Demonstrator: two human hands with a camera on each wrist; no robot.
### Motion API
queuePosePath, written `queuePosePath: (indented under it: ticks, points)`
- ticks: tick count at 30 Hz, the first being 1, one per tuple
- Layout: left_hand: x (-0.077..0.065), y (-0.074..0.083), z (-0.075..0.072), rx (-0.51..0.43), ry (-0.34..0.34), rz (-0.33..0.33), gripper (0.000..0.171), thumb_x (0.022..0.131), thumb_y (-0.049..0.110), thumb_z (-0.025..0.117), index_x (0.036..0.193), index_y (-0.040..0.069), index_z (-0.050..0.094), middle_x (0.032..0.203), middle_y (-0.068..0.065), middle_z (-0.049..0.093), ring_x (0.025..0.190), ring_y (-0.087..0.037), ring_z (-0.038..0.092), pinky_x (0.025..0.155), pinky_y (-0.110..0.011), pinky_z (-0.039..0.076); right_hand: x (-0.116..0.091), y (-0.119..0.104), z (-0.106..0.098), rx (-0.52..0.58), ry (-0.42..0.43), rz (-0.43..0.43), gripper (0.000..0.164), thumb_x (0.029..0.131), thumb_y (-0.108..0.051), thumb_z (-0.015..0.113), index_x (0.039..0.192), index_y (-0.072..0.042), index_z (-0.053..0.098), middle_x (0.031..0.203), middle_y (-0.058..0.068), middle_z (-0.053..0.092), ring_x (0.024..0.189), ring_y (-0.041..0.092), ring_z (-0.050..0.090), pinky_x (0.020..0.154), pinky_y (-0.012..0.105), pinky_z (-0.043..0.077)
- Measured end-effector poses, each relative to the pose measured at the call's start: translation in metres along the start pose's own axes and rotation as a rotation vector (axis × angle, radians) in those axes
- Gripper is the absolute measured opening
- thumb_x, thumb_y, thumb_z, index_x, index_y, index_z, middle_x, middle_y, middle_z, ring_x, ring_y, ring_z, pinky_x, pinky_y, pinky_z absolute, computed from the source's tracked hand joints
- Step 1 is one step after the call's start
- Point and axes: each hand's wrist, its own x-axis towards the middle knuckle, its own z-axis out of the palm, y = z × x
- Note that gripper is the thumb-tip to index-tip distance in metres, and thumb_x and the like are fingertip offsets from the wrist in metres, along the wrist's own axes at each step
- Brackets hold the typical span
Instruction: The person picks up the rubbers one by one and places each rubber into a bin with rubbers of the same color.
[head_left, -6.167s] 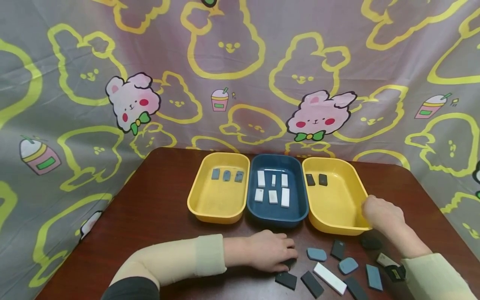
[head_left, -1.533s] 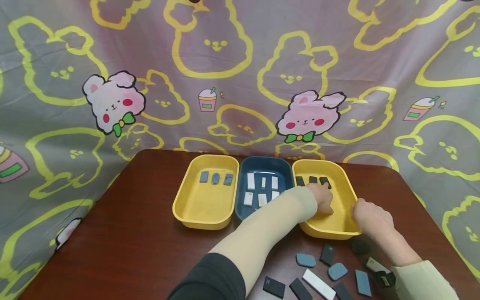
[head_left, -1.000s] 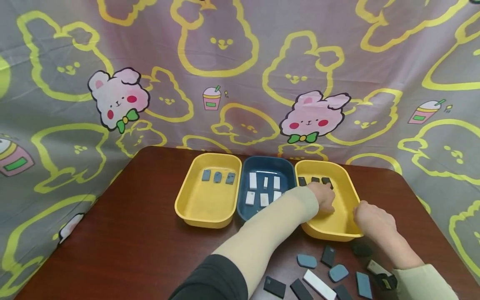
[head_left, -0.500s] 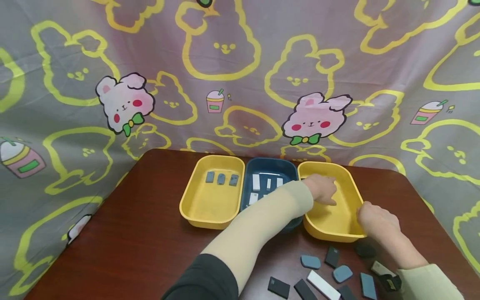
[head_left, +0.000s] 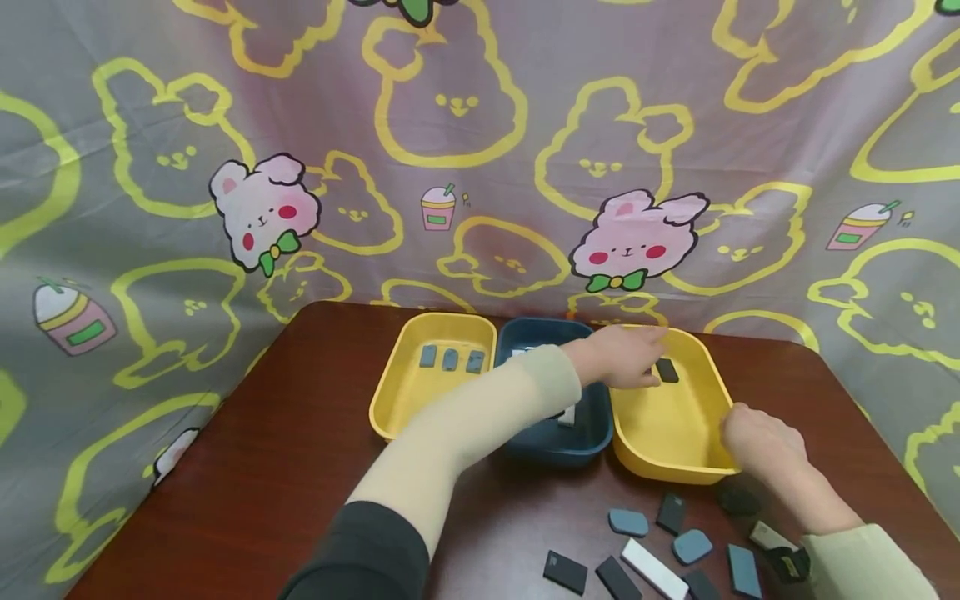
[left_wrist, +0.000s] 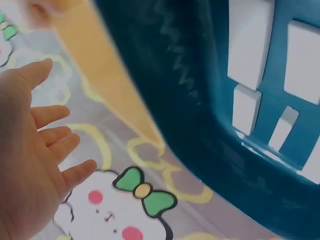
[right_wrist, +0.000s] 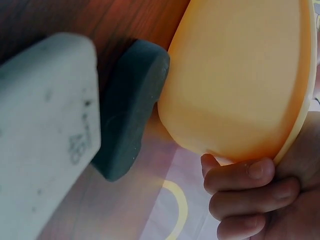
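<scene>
My left hand (head_left: 622, 356) hovers over the back left of the right yellow tray (head_left: 675, 471), fingers spread and holding nothing; the left wrist view shows the bare palm (left_wrist: 25, 155). A black eraser (head_left: 667, 370) lies in that tray just right of the fingers. The hand hides the other black erasers there. My right hand (head_left: 767, 437) grips the tray's right rim, its fingers (right_wrist: 240, 175) curled against the yellow wall (right_wrist: 235, 75) in the right wrist view. The blue tray (head_left: 558, 457), partly under my left forearm, holds white erasers (left_wrist: 250, 45).
The left yellow tray (head_left: 382, 392) holds several blue-grey erasers (head_left: 450, 359). On the table in front lie loose erasers: black (head_left: 566, 572), blue (head_left: 627, 522) and a long white one (head_left: 654, 570). A dark rounded eraser (right_wrist: 132, 110) and an off-white one (right_wrist: 45, 135) sit near my right wrist.
My left hand took a black eraser from the table to the right yellow tray and let it go beside two others. It has since lifted and drawn left. The right hand keeps its grip.
</scene>
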Motion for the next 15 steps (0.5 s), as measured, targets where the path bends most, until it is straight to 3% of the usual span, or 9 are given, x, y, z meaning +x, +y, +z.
queuePosePath:
  ticks: [3, 8, 15]
  points:
    - [-0.017, -0.01, -0.004, -0.035, 0.06, 0.011, 0.067, 0.098, 0.057, 0.04, 0.154, 0.023, 0.027, 0.162, 0.004, 0.009, 0.145, -0.007, 0.009, 0.113, -0.029, 0.019, 0.0, 0.0, 0.0, -0.005, 0.003, -0.008, 0.013, 0.082, -0.01, 0.058, 0.078, 0.0, 0.05, 0.063, 0.009, 0.042, 0.056, 0.024, 0.044, 0.05, 0.036, 0.039]
    - [-0.048, -0.022, -0.001, -0.074, 0.148, 0.055, 0.066, 0.099, 0.053, 0.043, 0.154, 0.02, 0.029, 0.16, 0.001, 0.017, 0.144, -0.01, 0.017, 0.112, -0.028, 0.02, -0.001, 0.001, -0.002, -0.001, 0.004, -0.023, 0.012, 0.081, -0.01, 0.058, 0.077, -0.001, 0.05, 0.063, 0.009, 0.043, 0.055, 0.025, 0.044, 0.049, 0.036, 0.039]
    - [-0.1, -0.018, 0.019, -0.118, 0.234, 0.181, 0.06, 0.099, 0.046, 0.05, 0.15, 0.017, 0.037, 0.156, -0.002, 0.03, 0.14, -0.013, 0.029, 0.11, -0.027, 0.026, -0.001, -0.001, -0.003, 0.014, -0.028, 0.017, 0.014, 0.084, -0.01, 0.055, 0.08, 0.002, 0.05, 0.064, 0.01, 0.043, 0.057, 0.026, 0.046, 0.05, 0.037, 0.04]
